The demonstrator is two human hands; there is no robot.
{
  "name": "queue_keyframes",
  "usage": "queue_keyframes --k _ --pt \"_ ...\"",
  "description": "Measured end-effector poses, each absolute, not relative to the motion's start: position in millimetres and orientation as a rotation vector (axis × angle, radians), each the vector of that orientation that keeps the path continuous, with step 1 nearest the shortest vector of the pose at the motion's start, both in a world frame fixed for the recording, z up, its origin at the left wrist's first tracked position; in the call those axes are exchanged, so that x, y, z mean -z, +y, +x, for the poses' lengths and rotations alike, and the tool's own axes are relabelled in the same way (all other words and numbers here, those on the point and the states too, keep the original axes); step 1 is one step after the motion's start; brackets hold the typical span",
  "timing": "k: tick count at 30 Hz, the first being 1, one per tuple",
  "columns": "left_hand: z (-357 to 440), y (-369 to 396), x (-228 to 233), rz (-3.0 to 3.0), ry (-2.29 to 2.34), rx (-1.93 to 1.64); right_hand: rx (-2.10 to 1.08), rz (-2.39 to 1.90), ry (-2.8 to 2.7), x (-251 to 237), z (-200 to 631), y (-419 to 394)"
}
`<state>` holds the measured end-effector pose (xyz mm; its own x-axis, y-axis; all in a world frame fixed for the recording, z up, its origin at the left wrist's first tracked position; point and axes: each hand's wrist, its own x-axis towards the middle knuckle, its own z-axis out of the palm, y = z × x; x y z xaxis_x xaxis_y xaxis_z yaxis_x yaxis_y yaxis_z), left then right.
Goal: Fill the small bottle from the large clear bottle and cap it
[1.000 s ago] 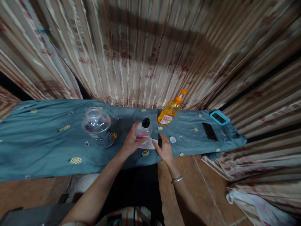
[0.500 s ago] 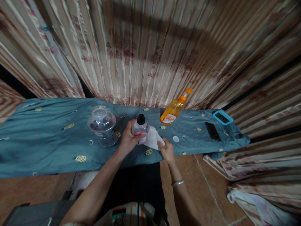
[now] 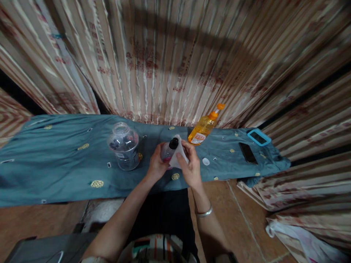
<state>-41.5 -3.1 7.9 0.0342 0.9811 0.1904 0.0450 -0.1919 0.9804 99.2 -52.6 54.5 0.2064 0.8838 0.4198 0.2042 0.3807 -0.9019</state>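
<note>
My left hand [image 3: 158,163] is wrapped round a small clear bottle [image 3: 166,152] with a black cap and a pink label, tilted to the right. In my right hand [image 3: 191,164] is a white wipe [image 3: 178,154], pinched between thumb and fingers and pressed against the bottle's right side. Part of the label is hidden by the wipe and my fingers. To the left of my hands stands a large clear plastic jar [image 3: 126,149] with an open mouth. An orange pump bottle [image 3: 202,128] of yellow-orange liquid is behind my right hand.
A teal cloth with pineapple prints [image 3: 68,164] covers the narrow table. On its right side are a small white disc [image 3: 206,161], a black phone [image 3: 248,153] and a blue-framed device [image 3: 259,137]. Pleated curtains [image 3: 170,73] hang close behind the table.
My right hand has come up and in, bringing the wipe from beside the bottle onto its right side. The bottle has tipped to the right in my left hand.
</note>
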Motion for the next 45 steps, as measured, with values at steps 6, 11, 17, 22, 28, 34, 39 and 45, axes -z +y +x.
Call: queue_keyframes --k 6,11,17,22,28,34,39,45 --pt "-45 -3 -9 1.476 1.157 -1.281 -0.601 -1.100 -1.180 -39 71 -25" --pt "-45 -5 -5 1.521 1.146 -1.300 -0.711 -1.211 -0.967 -9 76 -15" --pt "-47 -3 1 1.560 1.063 -1.300 -0.946 -1.391 -0.738 34 76 -11" --pt "-49 -5 -3 1.606 1.078 -1.264 -0.966 -1.348 -0.747 15 84 -7" --pt "-51 -6 -1 1.636 1.049 -1.235 -0.913 -1.246 -0.933 -33 92 1" --pt "-51 -6 3 1.664 1.086 -1.203 -0.881 -1.359 -0.893 -20 90 5" --pt "-51 -10 5 1.675 1.061 -1.237 -0.953 -1.469 -0.772 13 80 -1" --pt "-56 -13 13 1.702 0.998 -1.237 -0.960 -1.459 -0.732 18 77 -7"
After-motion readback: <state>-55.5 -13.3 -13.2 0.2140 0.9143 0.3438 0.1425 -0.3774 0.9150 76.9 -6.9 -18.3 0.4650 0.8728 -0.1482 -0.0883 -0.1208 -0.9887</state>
